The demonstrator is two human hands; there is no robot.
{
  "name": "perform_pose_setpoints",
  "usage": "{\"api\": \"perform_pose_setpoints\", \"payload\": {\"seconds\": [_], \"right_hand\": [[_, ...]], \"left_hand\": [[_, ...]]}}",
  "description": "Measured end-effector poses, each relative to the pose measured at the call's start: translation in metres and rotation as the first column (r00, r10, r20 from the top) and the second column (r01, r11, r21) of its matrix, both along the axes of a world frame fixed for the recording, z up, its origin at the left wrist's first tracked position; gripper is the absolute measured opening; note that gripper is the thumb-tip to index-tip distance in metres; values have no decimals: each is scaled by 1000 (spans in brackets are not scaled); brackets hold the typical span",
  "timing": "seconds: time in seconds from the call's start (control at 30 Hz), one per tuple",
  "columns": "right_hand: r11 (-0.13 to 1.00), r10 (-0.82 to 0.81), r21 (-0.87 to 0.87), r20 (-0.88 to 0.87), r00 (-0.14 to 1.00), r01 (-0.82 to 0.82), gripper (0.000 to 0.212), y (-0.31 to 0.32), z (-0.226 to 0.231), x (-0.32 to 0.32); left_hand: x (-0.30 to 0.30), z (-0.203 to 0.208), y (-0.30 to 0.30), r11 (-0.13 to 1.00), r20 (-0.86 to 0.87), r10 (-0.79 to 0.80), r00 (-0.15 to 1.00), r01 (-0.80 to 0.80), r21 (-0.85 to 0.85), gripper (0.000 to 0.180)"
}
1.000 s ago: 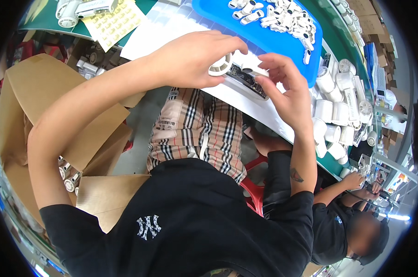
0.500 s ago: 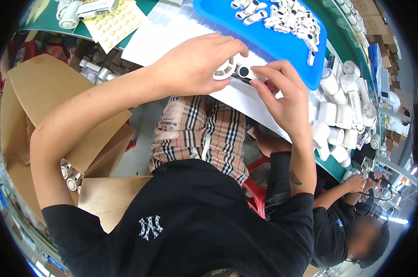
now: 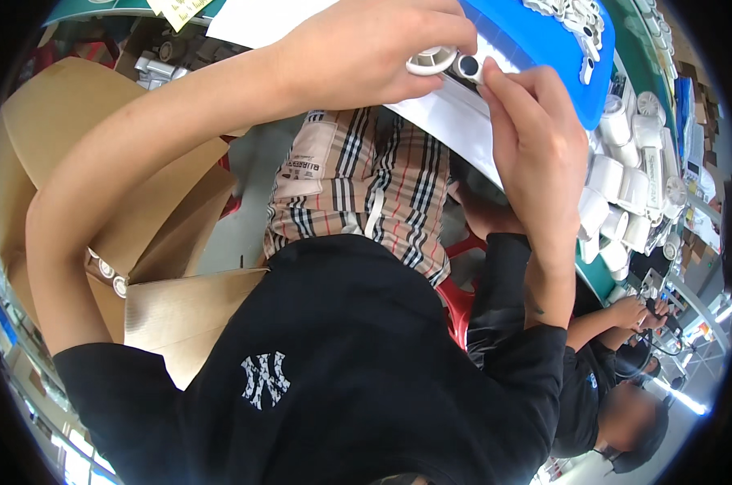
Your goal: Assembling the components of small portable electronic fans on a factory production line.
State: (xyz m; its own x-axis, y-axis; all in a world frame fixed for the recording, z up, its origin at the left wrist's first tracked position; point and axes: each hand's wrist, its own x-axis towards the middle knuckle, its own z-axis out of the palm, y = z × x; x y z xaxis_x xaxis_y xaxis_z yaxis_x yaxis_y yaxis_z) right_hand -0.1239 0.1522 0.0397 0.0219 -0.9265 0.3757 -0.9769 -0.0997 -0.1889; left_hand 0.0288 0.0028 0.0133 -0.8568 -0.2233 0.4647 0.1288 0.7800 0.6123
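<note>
Near the top middle, my left hand [image 3: 370, 52] is closed around a white handheld fan [image 3: 432, 61]; its round slotted end shows, and the rest is hidden by my fingers. Against the fan's side sits a small white clip-like part [image 3: 468, 68] with a black round spot on its end. The thumb and fingertips of my right hand [image 3: 544, 121] pinch this part from the right. Whether it is fixed to the fan or only touching it, I cannot tell. Both hands are above a white sheet on the table's edge.
A blue tray [image 3: 599, 101] of similar small white parts [image 3: 575, 14] lies beyond my right hand. White fan bodies [image 3: 625, 182] are heaped on the green table at right. An open cardboard box [image 3: 38, 121] stands at left, with white round pieces inside. A co-worker's hands [image 3: 637, 314] work at lower right.
The view has shifted, so both hands, the tray and the heap sit higher and farther right in the picture. The hold on the fan and the small part looks the same.
</note>
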Motion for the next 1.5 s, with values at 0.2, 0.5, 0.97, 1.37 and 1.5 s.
{"api": "perform_pose_setpoints", "payload": {"seconds": [0.2, 0.5, 0.97, 1.37, 1.5], "right_hand": [[999, 46, 6, 91, 995, -47, 10, -11, -3, -16], [991, 104, 35, 430, 897, -132, 51, 16, -47, -50], [995, 103, -58, 509, 855, -86, 44, 12, -65, -39], [997, 71, -37, 532, 844, -60, 45, 5, -63, -38], [998, 35, 17, 646, 762, -60, 47, 1, -54, -38]], "left_hand": [[-3, -7, -3, 992, 66, 8, 998, 0, -128, 33], [-5, 3, 32, 911, 86, 136, 987, -91, -402, 33], [-22, 8, 34, 972, 211, 126, 969, -79, -221, 37], [-25, 14, 23, 993, 360, 111, 926, -88, -78, 45], [-16, 10, -10, 850, -113, -237, 965, 150, -505, 60]]}}
